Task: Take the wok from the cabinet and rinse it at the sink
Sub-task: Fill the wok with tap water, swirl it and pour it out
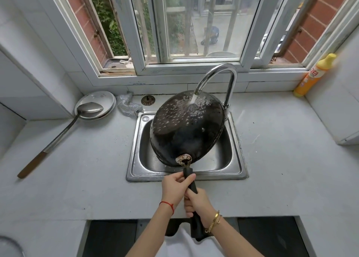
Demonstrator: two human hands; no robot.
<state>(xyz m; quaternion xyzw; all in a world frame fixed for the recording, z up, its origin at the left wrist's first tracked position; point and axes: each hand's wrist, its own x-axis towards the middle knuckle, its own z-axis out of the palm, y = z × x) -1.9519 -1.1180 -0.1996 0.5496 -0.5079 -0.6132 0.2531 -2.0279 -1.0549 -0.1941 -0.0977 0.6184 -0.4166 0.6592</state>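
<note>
Both hands curled tight round the wok handle: left hand nearer the pan, right hand behind. Wok upturned over the sink, underside beneath the tap stream.

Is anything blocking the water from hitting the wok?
Nothing visible does. The faucet spout hangs right above the upturned wok, and water lands on its outer bottom. Both the left hand and right hand grip the handle.

1. A ladle lies on the counter, its bowl on a plate near the back left corner.
2. A scrubber sits beside the plate.
3. A yellow bottle stands in the back right corner.
</note>
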